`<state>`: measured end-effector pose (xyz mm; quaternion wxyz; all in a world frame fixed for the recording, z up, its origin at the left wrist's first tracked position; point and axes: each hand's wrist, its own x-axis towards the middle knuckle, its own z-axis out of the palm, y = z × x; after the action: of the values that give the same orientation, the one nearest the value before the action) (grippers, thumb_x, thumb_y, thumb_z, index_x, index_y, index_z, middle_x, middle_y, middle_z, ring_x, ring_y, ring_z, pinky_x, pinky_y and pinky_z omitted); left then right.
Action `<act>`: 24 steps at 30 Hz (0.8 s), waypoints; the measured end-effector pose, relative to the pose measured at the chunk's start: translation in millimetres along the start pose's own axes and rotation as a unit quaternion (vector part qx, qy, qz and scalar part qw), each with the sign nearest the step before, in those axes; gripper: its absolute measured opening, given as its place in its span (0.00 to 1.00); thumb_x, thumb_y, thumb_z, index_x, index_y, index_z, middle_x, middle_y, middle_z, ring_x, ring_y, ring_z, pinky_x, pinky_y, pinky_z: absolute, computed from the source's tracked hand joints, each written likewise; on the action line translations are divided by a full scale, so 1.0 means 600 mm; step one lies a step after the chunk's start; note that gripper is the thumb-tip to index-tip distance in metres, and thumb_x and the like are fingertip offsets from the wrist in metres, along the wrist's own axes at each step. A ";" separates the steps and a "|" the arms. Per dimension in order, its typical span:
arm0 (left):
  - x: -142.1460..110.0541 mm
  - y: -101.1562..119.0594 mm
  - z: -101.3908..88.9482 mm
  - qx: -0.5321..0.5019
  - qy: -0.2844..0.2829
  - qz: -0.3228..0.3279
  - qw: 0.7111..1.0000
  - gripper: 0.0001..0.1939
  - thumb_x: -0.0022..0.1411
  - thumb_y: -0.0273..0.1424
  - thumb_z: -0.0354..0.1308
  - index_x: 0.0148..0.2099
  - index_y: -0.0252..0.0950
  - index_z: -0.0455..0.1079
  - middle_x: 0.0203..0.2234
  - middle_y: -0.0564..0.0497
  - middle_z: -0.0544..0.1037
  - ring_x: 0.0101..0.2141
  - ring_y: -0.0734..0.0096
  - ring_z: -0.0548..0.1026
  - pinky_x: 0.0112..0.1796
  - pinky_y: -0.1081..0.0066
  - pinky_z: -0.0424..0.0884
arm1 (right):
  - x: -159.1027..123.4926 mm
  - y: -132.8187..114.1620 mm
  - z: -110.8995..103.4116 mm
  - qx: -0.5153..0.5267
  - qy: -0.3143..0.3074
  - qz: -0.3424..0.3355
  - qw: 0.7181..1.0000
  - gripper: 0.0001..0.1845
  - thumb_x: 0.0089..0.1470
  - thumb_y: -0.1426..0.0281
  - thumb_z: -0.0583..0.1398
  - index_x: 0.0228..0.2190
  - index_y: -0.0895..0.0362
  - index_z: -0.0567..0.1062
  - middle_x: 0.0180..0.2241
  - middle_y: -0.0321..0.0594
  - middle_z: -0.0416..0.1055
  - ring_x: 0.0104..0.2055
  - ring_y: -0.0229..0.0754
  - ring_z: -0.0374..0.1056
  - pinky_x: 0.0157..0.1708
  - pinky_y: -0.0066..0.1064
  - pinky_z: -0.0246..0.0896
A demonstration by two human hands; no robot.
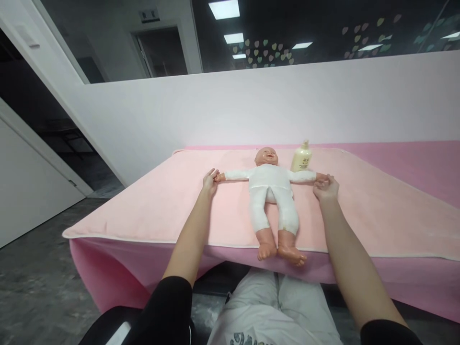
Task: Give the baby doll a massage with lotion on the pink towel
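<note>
A baby doll [270, 178] with a white cloth body lies on its back, head toward the wall and bare feet at the near edge of the table. Both its arms are stretched straight out sideways. My left hand [210, 181] is closed on the doll's hand at the left. On the other side, my right hand [327, 188] grips the doll's other hand between the fingers. Just above the doll's arm on the right stands a pale yellow pump bottle [301, 157], upright.
A light pink blanket [151, 201] with a white border covers the table, over a darker pink cloth [108, 268] that hangs down in front. Behind is a white wall [215, 110] with dark windows above. At the left is a white door [32, 177].
</note>
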<state>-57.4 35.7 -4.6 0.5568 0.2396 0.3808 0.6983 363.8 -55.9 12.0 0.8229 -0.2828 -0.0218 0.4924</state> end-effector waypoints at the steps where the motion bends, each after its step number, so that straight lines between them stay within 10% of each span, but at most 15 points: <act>1: 0.000 -0.001 0.002 0.004 0.003 0.005 1.000 0.23 0.51 0.12 0.53 0.48 0.35 0.67 0.40 0.46 0.76 0.43 0.73 0.74 0.51 0.68 0.69 | 0.002 0.004 0.001 -0.018 -0.007 -0.008 1.000 0.10 0.56 0.79 0.53 0.28 0.54 0.56 0.18 0.24 0.54 0.12 0.25 0.51 0.08 0.16 0.40; 24: 0.003 -0.001 0.006 0.022 0.010 0.007 1.000 0.27 0.45 0.13 0.50 0.48 0.34 0.68 0.45 0.43 0.75 0.52 0.67 0.71 0.49 0.70 0.69 | 0.019 0.018 0.003 -0.087 -0.003 0.000 0.996 0.12 0.57 0.79 0.52 0.26 0.55 0.56 0.18 0.25 0.55 0.14 0.24 0.51 0.11 0.13 0.48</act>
<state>-54.7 38.5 -2.9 0.5423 0.2476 0.4002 0.6960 360.3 -42.1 5.8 0.7949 -0.3517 -0.0673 0.4898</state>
